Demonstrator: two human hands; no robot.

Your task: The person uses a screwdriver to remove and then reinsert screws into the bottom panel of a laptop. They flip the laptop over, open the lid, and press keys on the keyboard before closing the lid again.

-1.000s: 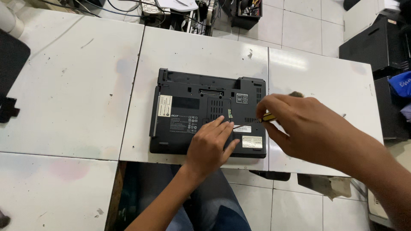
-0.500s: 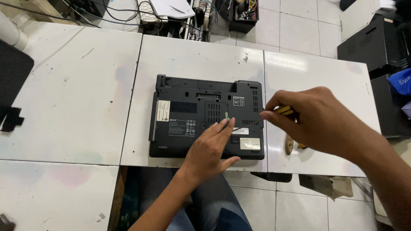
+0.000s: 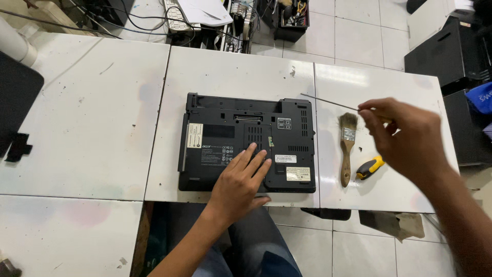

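A: Where is the left hand (image 3: 241, 179)?

B: It lies palm down, fingers spread and flat, on the black plastic laptop turned underside up (image 3: 246, 141), over the lower middle of the base near the vented panel. It presses there and grasps nothing. The forearm comes up from the bottom edge, above the person's dark trousers.

A: And the right hand (image 3: 405, 136)?

B: Raised above the right-hand white square table (image 3: 389, 84), clear of the laptop. Its fingers are pinched shut on the thin grey metal rod (image 3: 330, 101), which sticks out leftward and slightly up from the fingertips, its far tip just past the laptop's upper right corner. The wrist bends so the back of the hand faces the camera.

A: What lies about that hand?

B: A wooden-handled paintbrush with pale bristles (image 3: 347, 149) lies lengthwise on the table just right of the laptop, and a short tool with a yellow and black grip (image 3: 370, 167) rests beside it, close under the hand.

A: What changed from half a second earlier?

B: Then the right hand hovered at the laptop's right edge with the yellow-handled tool in its fingers. Now that tool is on the table, and the hand has drawn away to the right, holding the rod. The left hand has stayed on the laptop, which has not shifted.
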